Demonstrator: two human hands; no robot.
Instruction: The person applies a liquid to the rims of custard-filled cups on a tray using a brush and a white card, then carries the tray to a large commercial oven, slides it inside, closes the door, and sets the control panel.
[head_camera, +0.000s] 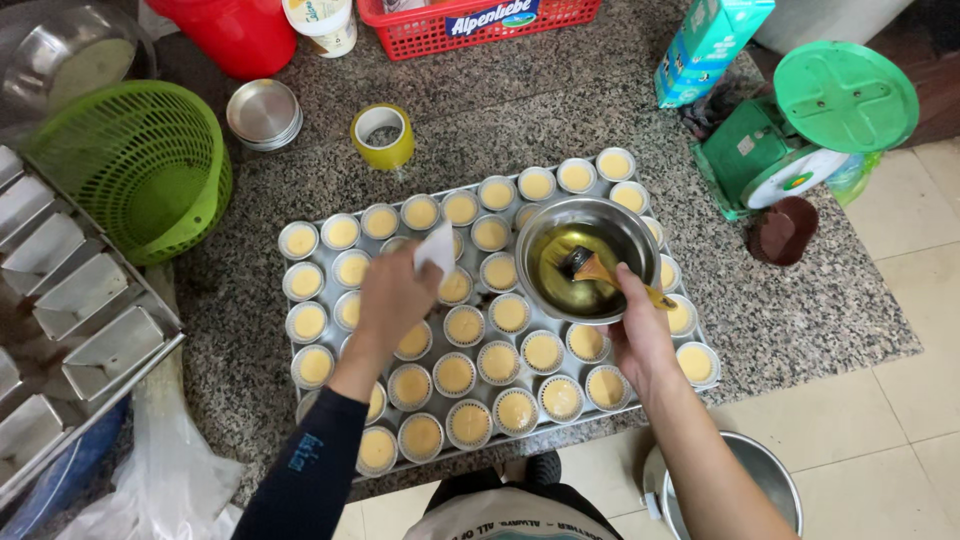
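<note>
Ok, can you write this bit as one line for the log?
left hand: holds white paper over cake cups | right hand: holds brush in oil bowl | tray: on counter

Cups (395, 345) beneath hand (395, 295) — perhaps several

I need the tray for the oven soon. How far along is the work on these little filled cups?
Done: the cups on the tray are all filled with yellow batter. In hand: the right hand dips a brush into the steel bowl of oil; the left hand holds white paper. Left: no cup looks visibly glazed.
</note>
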